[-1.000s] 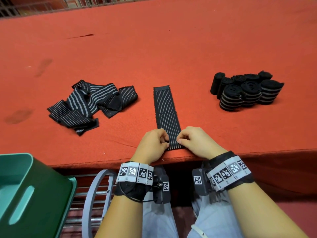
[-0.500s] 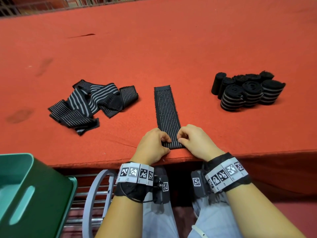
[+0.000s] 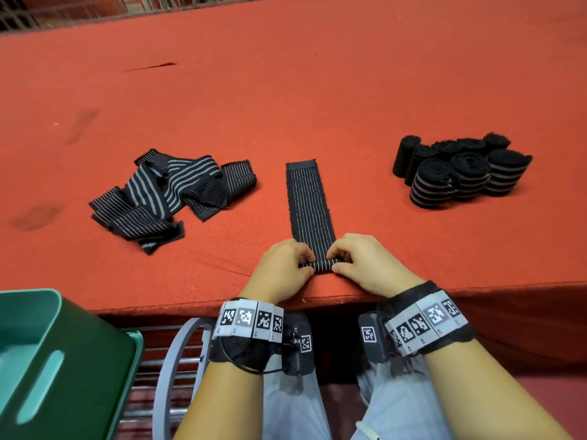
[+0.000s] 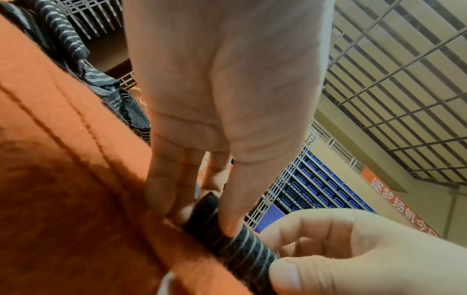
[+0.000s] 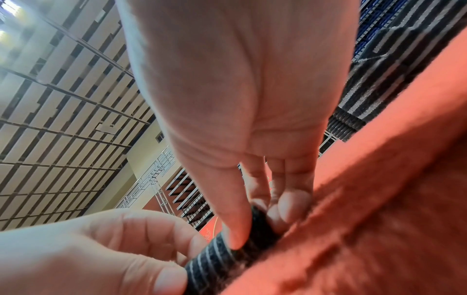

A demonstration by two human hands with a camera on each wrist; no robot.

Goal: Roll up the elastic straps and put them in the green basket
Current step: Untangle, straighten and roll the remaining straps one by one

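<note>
A black elastic strap (image 3: 309, 201) with thin grey lines lies flat on the red table, running away from me. Its near end is curled into a thin roll (image 3: 317, 266). My left hand (image 3: 286, 268) pinches the roll's left end between thumb and fingers (image 4: 225, 211). My right hand (image 3: 362, 265) pinches the right end the same way (image 5: 240, 225). The green basket (image 3: 60, 360) stands below the table edge at the lower left.
A heap of loose striped straps (image 3: 168, 198) lies left of the flat strap. Several rolled straps (image 3: 460, 169) are bunched at the right. A grey metal ring and rails (image 3: 178, 360) sit beside the basket under the red table's (image 3: 286, 90) near edge.
The strap's near end was flat under my fingers; now it is turned over into a thin roll. Both hands have edged slightly forward.
</note>
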